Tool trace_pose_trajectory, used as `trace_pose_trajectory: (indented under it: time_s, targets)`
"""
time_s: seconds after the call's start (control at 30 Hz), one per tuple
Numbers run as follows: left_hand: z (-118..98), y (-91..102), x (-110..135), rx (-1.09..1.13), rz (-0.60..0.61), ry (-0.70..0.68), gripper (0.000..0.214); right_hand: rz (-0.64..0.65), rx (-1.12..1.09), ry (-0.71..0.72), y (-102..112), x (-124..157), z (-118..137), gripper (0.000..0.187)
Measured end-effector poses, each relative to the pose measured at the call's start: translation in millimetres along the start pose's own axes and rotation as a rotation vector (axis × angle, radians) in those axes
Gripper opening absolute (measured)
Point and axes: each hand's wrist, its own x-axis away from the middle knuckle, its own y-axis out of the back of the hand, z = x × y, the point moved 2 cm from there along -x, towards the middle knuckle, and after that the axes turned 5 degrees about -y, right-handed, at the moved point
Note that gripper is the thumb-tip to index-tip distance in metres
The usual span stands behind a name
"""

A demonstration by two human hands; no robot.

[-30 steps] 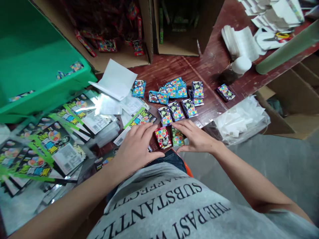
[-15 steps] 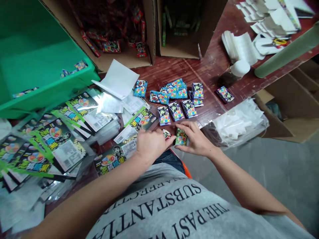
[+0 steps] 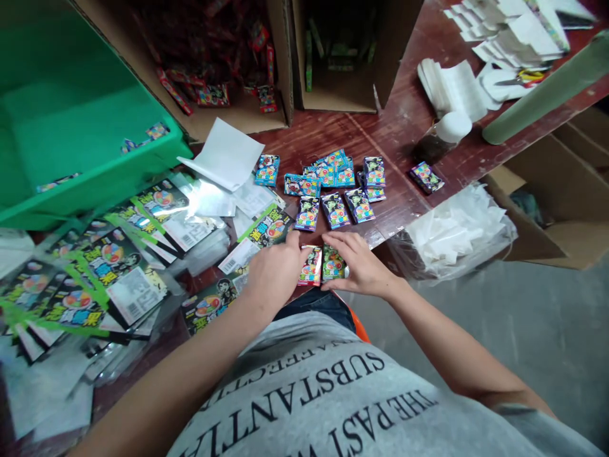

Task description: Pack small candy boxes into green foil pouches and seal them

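Note:
At the table's front edge, my left hand [image 3: 275,271] grips a small red-edged candy packet [image 3: 311,266] by its left side. Close against it on the right stands a green candy packet [image 3: 332,261], pinched between the thumb and fingers of my right hand [image 3: 364,263]. Both packets face up, side by side. Just beyond them lie several purple packets [image 3: 335,211], and behind those a loose cluster of blue packets [image 3: 328,170]. One blue packet [image 3: 267,170] is apart on the left. A lone purple packet [image 3: 426,177] rests farther right.
Printed plastic bags [image 3: 109,260] are spread over the left side, beside a green bin [image 3: 157,165]. Cardboard boxes of red packets [image 3: 213,95] and green packets [image 3: 340,63] stand behind. At right are a white-lidded jar [image 3: 453,128] and a bag of white paper pieces [image 3: 459,231].
My right hand has moved left with the green packet, right up to the red one. The red packet, mostly covered before, now shows its printed front.

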Motion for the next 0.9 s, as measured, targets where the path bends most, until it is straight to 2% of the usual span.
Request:
trace_pose_trajectory:
  time_s: [0.07, 0.13, 0.23, 0.3, 0.37, 0.47, 0.53, 0.67, 0.8, 0.9]
  targets:
    - [12, 7.9, 17, -0.001, -0.053, -0.074, 0.048, 0.021, 0.037, 0.003, -5, -1, 2, 0.113]
    - [32, 11.3, 35, 0.024, -0.093, -0.172, 0.061, 0.038, 0.062, -0.014, -9, -2, 5, 0.114]
    - [67, 1.2, 58, 0.002, -0.054, -0.204, 0.094, 0.047, 0.045, -0.034, -10, -5, 9, 0.096]
    - [85, -10.1, 69, 0.008, -0.009, -0.21, 0.093, 0.063, -0.048, 0.006, -6, -9, 11, 0.084]
    - [94, -17.8, 76, 0.073, 0.02, -0.267, 0.087, 0.133, -0.174, 0.089, 0, -15, 13, 0.082]
    - [96, -18.9, 80, 0.217, 0.04, -0.35, 0.087, 0.248, -0.27, 0.22, 3, -27, 16, 0.084]
    - [94, -18.0, 81, 0.295, 0.034, -0.368, 0.087, 0.259, -0.251, 0.255, 1, -35, 17, 0.083]
    - [90, -28.2, 80, 0.364, -0.026, -0.321, 0.09, 0.238, -0.169, 0.229, -9, -47, 16, 0.079]
    - [86, -44.4, 76, 0.338, -0.111, -0.25, 0.088, 0.237, -0.123, 0.214, -17, -49, 18, 0.078]
    - [81, -47.8, 71, 0.316, -0.118, -0.284, 0.085, 0.262, -0.119, 0.224, -24, -49, 22, 0.078]
